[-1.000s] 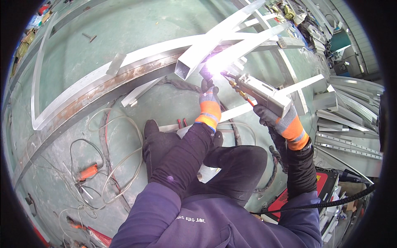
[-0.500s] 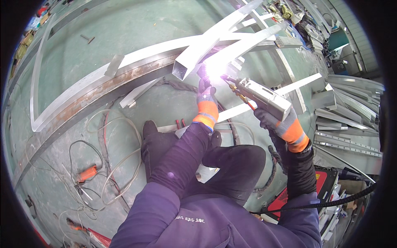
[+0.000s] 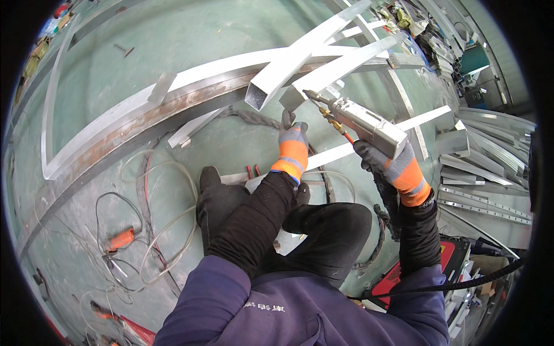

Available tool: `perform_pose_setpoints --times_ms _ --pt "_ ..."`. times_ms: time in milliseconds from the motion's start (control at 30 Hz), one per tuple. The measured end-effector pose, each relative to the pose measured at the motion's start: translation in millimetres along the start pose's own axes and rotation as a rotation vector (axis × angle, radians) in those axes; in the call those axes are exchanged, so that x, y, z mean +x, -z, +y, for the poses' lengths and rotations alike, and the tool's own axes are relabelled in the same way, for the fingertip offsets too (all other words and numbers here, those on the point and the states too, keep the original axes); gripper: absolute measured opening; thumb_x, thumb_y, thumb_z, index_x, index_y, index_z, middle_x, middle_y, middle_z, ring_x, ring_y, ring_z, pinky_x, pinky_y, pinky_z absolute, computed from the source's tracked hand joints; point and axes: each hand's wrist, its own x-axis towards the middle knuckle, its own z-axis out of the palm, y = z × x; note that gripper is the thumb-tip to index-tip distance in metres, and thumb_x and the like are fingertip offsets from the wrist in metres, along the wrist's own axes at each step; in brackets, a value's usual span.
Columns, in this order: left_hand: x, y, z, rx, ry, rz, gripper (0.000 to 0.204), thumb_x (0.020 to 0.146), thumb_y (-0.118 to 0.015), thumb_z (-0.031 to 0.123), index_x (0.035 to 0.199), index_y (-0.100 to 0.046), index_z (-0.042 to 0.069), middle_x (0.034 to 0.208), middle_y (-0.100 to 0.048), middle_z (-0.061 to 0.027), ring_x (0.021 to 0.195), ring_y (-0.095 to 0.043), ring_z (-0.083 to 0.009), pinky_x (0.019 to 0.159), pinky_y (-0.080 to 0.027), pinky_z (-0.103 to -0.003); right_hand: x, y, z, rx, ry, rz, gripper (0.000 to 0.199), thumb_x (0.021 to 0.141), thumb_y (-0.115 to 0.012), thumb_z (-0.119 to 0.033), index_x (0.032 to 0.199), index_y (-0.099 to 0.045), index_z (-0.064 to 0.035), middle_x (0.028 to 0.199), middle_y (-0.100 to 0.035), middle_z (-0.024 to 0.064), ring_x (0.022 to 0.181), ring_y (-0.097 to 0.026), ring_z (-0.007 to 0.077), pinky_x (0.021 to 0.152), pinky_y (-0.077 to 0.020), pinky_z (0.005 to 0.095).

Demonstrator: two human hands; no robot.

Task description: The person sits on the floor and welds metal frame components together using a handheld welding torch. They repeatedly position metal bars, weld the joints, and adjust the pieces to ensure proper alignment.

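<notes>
"Tube (image 3: 346, 60) first: where does it sit?"

"Slanted across the rusty beam (image 3: 173, 105), its near end jutting out toward the crouched person (image 3: 323, 300). I'd say the beam serves as a support, keeping that end off the floor (image 3: 184, 34) and easy to get at from several sides."

"And the other tube (image 3: 306, 46)?"

"It crosses the beam just to the left, open end also toward the person. A narrow gap parts the two near ends, perhaps left as room to work."

"What about the torch (image 3: 369, 126)?"

"The right hand has it, gloved fingers wrapped round the grip beneath the boxy rear. Its body points up and left, so the nozzle (image 3: 311, 95) meets the tube's near end from the right. Gripping that far back probably spares the glove (image 3: 388, 164) the heat. No arc shows; whether the tip touches metal, I can't tell."

"Left hand (image 3: 291, 141)?"

"Raised just below that same end, fingers pointing up at it. It may be steadying the piece, but I can't tell if the fingers are pinched on anything or merely close."

"Anything smaller?"

"Two red handles (image 3: 254, 171) lie between the shoes (image 3: 210, 180), seemingly within easy reach."
</notes>
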Motion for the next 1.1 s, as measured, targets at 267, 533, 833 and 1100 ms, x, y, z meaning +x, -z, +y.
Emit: perform_pose_setpoints --times_ms 267,533,833,1100 --pt "2 -1 1 -0.108 0.092 0.088 0.056 0.087 -0.058 0.0 0.142 -0.05 0.011 0.112 -0.058 0.0001 0.09 -0.056 -0.013 0.079 -0.046 -0.024 3 -3 -16 0.153 -0.167 0.009 0.037 0.087 -0.076 -0.023 0.112 -0.065 0.0029 0.071 -0.065 0.0045 0.057 -0.061 0.0105 0.051 -0.0481 0.0242" --pt "25 24 -13 -0.333 0.002 -0.14 0.056 0.089 -0.053 -0.003 0.143 -0.048 0.01 0.124 -0.051 -0.001 0.095 -0.052 -0.0133 0.082 -0.044 -0.025 5 -2 -21 0.159 -0.197 0.005 0.043 0.085 -0.078 -0.019 0.12 -0.064 0.0018 0.078 -0.068 0.0041 0.059 -0.061 0.0078 0.052 -0.0503 0.0231" --pt "-7 -11 -2 0.082 -0.055 -0.021 0.05 0.092 -0.055 0.011 0.142 -0.049 0.01 0.096 -0.059 0.0006 0.079 -0.054 -0.0134 0.072 -0.044 -0.026 -2 4 -9 0.211 -0.243 0.024 0.044 0.085 -0.078 -0.016 0.122 -0.063 0.0015 0.08 -0.068 0.0037 0.06 -0.06 0.0073 0.053 -0.0501 0.023" --pt "7 4 -10 0.169 -0.113 -0.048 0.052 0.092 -0.054 0.009 0.144 -0.048 0.011 0.095 -0.058 0.0004 0.076 -0.053 -0.013 0.071 -0.044 -0.026 -6 3 -16 0.206 -0.229 0.009 0.045 0.085 -0.078 -0.015 0.124 -0.062 0.0017 0.081 -0.069 0.0043 0.06 -0.06 0.0072 0.054 -0.0501 0.0229"
